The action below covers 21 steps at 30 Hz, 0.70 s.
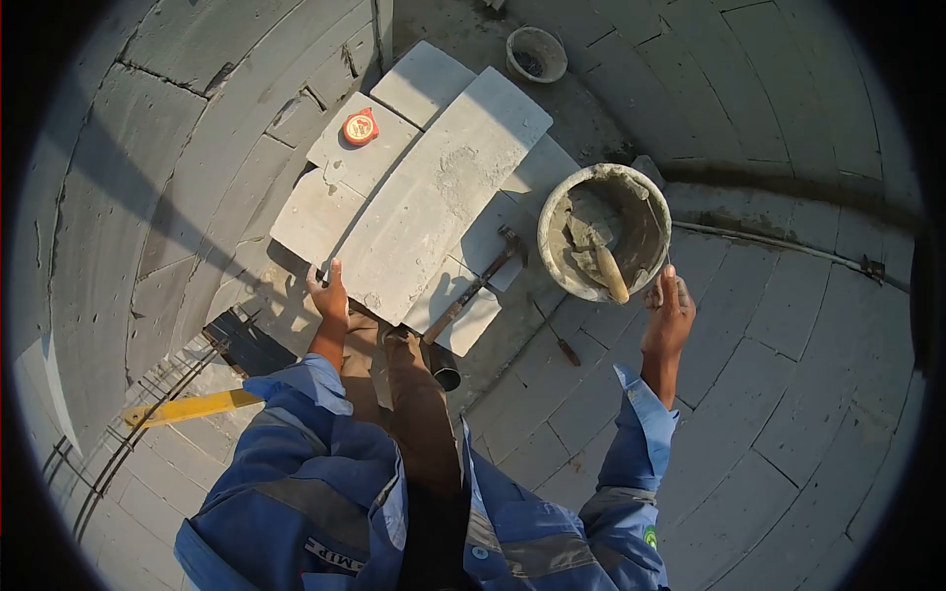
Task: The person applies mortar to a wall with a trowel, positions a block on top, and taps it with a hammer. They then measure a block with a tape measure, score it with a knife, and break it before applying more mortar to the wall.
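Note:
A bucket point(549, 241) with grey mortar inside hangs or stands at my right, and a trowel point(613, 274) with a wooden handle rests in it. My right hand point(669, 313) is closed on the bucket's thin wire handle point(671, 258) at the rim's right side. At the near left corner of a long pale block point(424, 197), my left hand point(330, 295) has its fingers apart, fingertips right at the block's edge. That block lies across other pale blocks point(305, 222). A hammer point(475, 288) leans beside it, head toward the bucket.
A red tape measure point(361, 128) sits on the blocks. A smaller bucket point(537, 54) stands at the back. On the floor lies a screwdriver-like tool point(558, 335). Block walls rise left and right. A yellow bar point(192, 407) and thin steel rods point(128, 448) are at lower left.

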Each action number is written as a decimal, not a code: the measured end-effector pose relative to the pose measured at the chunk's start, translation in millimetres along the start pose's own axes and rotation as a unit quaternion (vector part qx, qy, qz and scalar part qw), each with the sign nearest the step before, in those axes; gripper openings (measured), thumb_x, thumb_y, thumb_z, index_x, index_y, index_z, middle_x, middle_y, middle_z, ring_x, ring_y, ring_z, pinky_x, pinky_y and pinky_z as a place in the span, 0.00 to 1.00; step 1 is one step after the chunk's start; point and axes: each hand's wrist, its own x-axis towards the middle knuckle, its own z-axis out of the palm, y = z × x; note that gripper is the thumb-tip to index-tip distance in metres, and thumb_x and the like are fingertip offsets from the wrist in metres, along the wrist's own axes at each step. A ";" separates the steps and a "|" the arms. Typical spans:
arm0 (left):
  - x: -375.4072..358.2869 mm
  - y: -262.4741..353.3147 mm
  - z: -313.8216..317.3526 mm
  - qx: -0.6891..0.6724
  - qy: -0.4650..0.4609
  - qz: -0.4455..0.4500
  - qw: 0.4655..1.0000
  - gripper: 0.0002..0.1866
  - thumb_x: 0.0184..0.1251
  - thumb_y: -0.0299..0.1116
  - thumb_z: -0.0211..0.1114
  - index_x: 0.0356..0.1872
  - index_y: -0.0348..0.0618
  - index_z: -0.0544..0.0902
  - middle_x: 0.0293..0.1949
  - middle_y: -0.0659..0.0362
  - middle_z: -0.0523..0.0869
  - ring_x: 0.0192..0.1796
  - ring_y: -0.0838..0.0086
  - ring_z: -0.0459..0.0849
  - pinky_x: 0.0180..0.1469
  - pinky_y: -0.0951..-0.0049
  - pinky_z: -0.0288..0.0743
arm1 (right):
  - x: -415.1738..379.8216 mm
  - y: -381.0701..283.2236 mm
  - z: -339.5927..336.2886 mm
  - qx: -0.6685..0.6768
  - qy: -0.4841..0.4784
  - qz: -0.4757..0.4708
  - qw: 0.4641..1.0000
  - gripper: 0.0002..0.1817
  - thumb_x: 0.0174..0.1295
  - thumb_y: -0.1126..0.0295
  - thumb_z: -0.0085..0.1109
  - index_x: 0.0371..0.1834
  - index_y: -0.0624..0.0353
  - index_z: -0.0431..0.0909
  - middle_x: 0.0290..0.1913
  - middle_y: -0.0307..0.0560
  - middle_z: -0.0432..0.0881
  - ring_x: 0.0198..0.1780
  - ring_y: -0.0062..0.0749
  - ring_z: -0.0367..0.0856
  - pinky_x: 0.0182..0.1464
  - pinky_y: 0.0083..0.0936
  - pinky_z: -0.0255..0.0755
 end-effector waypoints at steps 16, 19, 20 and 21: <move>-18.2 0.3 -20.3 -0.044 -0.083 -0.124 0.988 0.44 0.66 0.67 0.56 0.74 0.48 0.58 0.71 0.50 0.65 0.70 0.55 0.68 0.61 0.43 0.69 | 63.0 9.8 144.8 -0.388 0.082 -0.467 0.790 0.19 0.64 0.62 0.65 0.53 0.62 0.78 0.48 0.55 0.80 0.51 0.41 0.78 0.53 0.36 0.72; -29.4 -1.3 -16.0 -0.115 -0.066 -0.248 0.960 0.51 0.61 0.76 0.50 0.75 0.49 0.56 0.73 0.50 0.63 0.70 0.54 0.67 0.65 0.41 0.63 | 55.8 19.8 220.2 -0.376 -0.057 -0.494 0.782 0.22 0.61 0.64 0.66 0.56 0.59 0.75 0.51 0.58 0.76 0.56 0.52 0.74 0.58 0.44 0.68; -32.5 -6.4 -15.9 -0.156 -0.057 -0.299 0.940 0.53 0.59 0.79 0.48 0.76 0.50 0.55 0.73 0.50 0.62 0.70 0.53 0.67 0.66 0.42 0.62 | 59.3 34.8 248.8 -0.363 -0.113 -0.483 0.789 0.23 0.60 0.63 0.66 0.57 0.59 0.74 0.51 0.58 0.76 0.56 0.55 0.74 0.58 0.45 0.68; -34.4 -11.3 -14.8 -0.152 -0.058 -0.303 0.939 0.53 0.59 0.79 0.48 0.76 0.50 0.55 0.73 0.50 0.62 0.70 0.53 0.67 0.66 0.42 0.62 | 67.2 54.1 273.8 -0.379 -0.136 -0.465 0.788 0.24 0.63 0.60 0.63 0.57 0.61 0.73 0.52 0.59 0.76 0.56 0.57 0.74 0.59 0.47 0.68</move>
